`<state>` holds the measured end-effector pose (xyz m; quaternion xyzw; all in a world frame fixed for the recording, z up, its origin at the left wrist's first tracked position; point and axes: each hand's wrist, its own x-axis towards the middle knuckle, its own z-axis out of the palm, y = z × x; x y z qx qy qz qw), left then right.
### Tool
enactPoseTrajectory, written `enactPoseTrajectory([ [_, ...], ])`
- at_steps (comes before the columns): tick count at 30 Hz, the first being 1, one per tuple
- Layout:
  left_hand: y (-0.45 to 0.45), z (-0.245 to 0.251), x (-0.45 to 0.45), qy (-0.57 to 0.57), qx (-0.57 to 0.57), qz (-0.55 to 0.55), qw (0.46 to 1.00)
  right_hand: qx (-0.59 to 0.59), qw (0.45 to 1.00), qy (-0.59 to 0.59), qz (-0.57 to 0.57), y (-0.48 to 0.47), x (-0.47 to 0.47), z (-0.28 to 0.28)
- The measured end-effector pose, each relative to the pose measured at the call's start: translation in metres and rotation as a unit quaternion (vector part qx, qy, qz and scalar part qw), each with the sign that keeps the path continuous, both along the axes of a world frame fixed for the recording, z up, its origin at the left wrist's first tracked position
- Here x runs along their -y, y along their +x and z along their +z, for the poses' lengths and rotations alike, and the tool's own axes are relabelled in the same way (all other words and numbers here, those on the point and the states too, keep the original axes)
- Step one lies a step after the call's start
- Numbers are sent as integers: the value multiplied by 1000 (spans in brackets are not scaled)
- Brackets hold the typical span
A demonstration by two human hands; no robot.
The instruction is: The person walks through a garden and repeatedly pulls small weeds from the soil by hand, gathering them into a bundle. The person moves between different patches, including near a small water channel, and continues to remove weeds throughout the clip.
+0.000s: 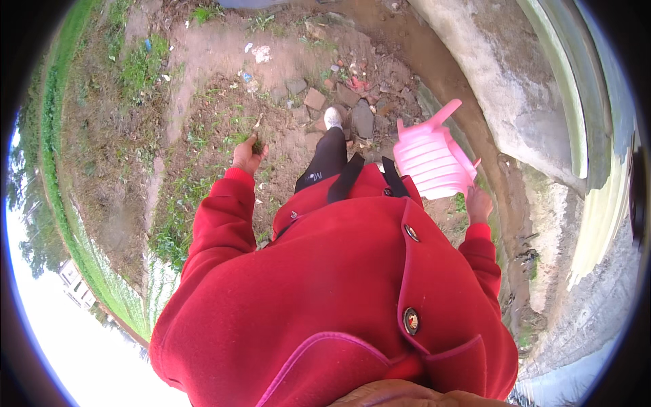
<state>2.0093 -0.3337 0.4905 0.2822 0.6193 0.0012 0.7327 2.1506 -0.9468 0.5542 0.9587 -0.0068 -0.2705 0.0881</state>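
My right hand grips the edge of a small pink plastic seat with slats, a stool or a low chair. It hangs tilted at my right side, with leg-like parts sticking out. My left hand is held out over weedy soil, its fingers curled. Green shows between thumb and fingers, but whether it is a held tuft or the weeds behind cannot be told. One white shoe shows on the ground ahead, below a dark trouser leg.
Bricks and flat stones lie around the shoe. Low weeds grow on the left. A muddy ditch runs along the right, beside a pale concrete bank. Scraps of litter are scattered ahead.
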Motion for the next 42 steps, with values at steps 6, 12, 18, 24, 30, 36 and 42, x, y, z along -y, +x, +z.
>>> enactPoseTrajectory([
  [6, 16, -6, -49, 12, 43, 26, 999, -21, 999, -23, 33, 43, -44, 1],
  [12, -18, -2, -96, 36, 3, 98, 995, -29, 994, -36, 96, 106, -104, 0],
  [18, -68, -1, -142, 43, -4, 210, 977, 32, 986, 21, 162, 169, -177, -14],
  [24, -100, 6, -147, 39, 11, 299, 953, 57, 972, 74, 214, 237, -270, -23],
  [30, -110, 21, -171, 59, 31, 380, 922, 75, 954, 116, 264, 289, -367, -22],
  [36, -60, 21, -239, 54, 111, 429, 895, 71, 937, 181, 290, 341, -469, -32],
  [42, 72, 41, -346, 40, 98, 365, 925, 61, 915, 149, 370, 390, -604, -34],
])
